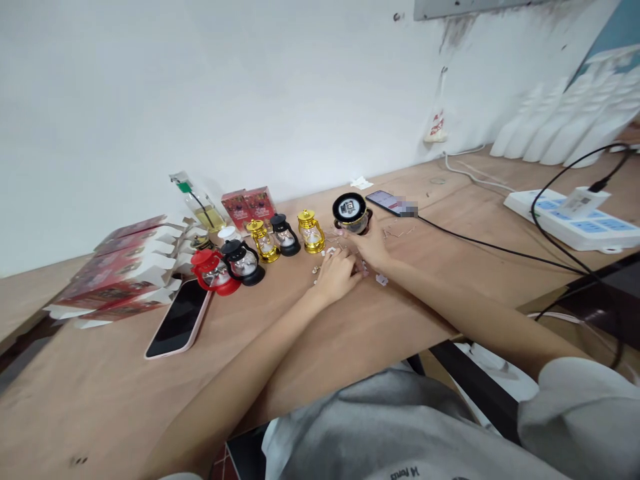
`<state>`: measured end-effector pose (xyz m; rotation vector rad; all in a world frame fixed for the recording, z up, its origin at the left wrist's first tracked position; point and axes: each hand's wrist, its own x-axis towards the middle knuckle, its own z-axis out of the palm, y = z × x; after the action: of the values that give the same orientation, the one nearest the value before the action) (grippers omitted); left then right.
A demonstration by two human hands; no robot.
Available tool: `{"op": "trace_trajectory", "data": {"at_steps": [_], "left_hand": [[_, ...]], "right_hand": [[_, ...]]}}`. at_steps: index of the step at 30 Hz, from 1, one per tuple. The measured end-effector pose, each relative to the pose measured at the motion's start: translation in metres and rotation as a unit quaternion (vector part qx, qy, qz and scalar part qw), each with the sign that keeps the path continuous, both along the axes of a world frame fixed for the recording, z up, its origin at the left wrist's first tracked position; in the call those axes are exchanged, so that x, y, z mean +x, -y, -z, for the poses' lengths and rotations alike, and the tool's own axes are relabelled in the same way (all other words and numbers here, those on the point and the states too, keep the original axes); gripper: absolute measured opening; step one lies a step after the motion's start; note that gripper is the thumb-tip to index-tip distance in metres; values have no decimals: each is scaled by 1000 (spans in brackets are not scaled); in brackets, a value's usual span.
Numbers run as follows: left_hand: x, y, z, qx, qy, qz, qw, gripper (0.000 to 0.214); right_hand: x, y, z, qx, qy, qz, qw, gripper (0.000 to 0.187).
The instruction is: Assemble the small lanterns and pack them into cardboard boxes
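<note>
My right hand (pixel 373 243) is wrapped round a small lantern (pixel 356 225), held tilted so that its black round base faces me. A pale disc with small metal parts shows in the middle of that base. Just to the left, my left hand (pixel 337 273) rests low on the table with its fingers curled down among small white pieces (pixel 381 279). Whatever lies between those fingertips is hidden. Further left stand a gold lantern (pixel 311 233), a black lantern (pixel 285 237), another gold lantern (pixel 263 241), a black lantern in front (pixel 243 261) and a red lantern (pixel 214 272).
Red printed cartons (pixel 133 267) lie stacked at the left, with smaller red boxes (pixel 249 207) by the wall. A phone (pixel 181 319) lies before them; another phone (pixel 387 202) is cabled. A bottle (pixel 205 212), a power strip (pixel 575 217) and white bottles (pixel 560 127) stand around.
</note>
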<state>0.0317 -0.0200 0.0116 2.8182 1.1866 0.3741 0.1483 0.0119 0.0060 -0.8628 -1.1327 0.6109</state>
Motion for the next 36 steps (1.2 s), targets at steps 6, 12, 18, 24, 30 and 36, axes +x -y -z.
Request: {"op": "trace_trajectory", "data": {"at_steps": [6,12,18,24,30,36], "left_hand": [[1,-1,1,0,20,2,1000,18],[6,-8,2,-19,34,28,999,12],[-6,-13,-2,-23,114,21,993,7],[-57,-12,-17,-45,348,-49,935,9],[-109,29,-35,-41,520,-68,851,24],[-114,45,-47,86,581,-69,807,8]], "right_hand": [[-1,-4,7,10,11,-13,1000,66],[-2,-3,8,18,19,-10,1000,70],[-4,1,3,13,22,-13,1000,71],[-5,5,0,8,14,-31,999,71],[-28,32,6,-17,50,-113,992,54],[-41,49,16,-7,120,-191,974,48]]}}
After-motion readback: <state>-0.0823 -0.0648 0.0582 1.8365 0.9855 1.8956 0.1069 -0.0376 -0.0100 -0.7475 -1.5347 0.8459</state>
